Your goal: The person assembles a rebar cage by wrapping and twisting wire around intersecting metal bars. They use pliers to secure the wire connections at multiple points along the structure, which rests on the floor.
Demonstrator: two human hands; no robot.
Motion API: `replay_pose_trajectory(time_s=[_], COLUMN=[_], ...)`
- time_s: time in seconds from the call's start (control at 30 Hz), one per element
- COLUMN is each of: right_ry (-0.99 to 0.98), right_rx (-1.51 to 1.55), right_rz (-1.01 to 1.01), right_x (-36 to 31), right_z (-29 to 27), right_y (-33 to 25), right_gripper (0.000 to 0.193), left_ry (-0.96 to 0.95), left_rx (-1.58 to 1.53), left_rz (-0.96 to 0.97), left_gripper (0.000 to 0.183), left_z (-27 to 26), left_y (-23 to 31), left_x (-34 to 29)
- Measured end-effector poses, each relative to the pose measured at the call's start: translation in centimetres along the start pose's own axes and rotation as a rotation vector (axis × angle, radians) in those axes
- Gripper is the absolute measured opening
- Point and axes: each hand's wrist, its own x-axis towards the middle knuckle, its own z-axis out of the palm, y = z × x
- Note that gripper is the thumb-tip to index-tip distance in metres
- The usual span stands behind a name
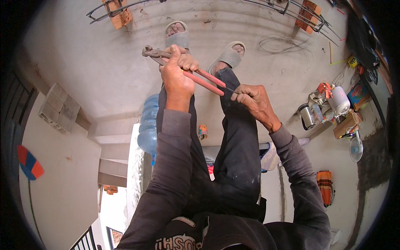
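My left hand (pixel 178 81) is wrapped around end-cutting pincers with red-sleeved handles (pixel 204 84). Their dark metal head points up and left, above my left foot, and the handle ends reach toward my right hand. My right hand (pixel 255 103) pinches a thin dark wire (pixel 230 90), which runs up to the tips of the handles. Whether the wire touches the handles, I cannot tell. Both hands are raised in front of my legs, over my dark trousers (pixel 237 137).
Bent steel rods (pixel 98 16) rest on a brick (pixel 120 16) at far left; another brick (pixel 308 16) supports rods at far right. Loose wire (pixel 283 43) lies coiled on the floor. A blue water jug (pixel 148 125) stands left of my legs, a steel tumbler (pixel 306 116) right.
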Motion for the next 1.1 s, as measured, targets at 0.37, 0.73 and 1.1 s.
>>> replay_pose_trajectory(time_s=[0.37,0.73,1.1], right_ry=[0.031,0.196,0.399], right_rx=[-0.299,-1.003,-0.394], right_rz=[0.034,-0.335,-0.233], right_x=[-1.1,0.9,0.8], right_z=[-3.2,-1.5,2.2], right_y=[2.7,1.1,-1.0], right_gripper=[0.013,0.019,0.009], left_ry=[0.018,0.065,0.065], left_rx=[0.058,0.091,0.064], left_rz=[0.052,0.03,0.035], left_gripper=[0.024,0.022,0.021], left_z=[-0.1,0.4,0.6], left_y=[0.8,-0.3,-0.6], left_x=[0.2,0.2,0.3])
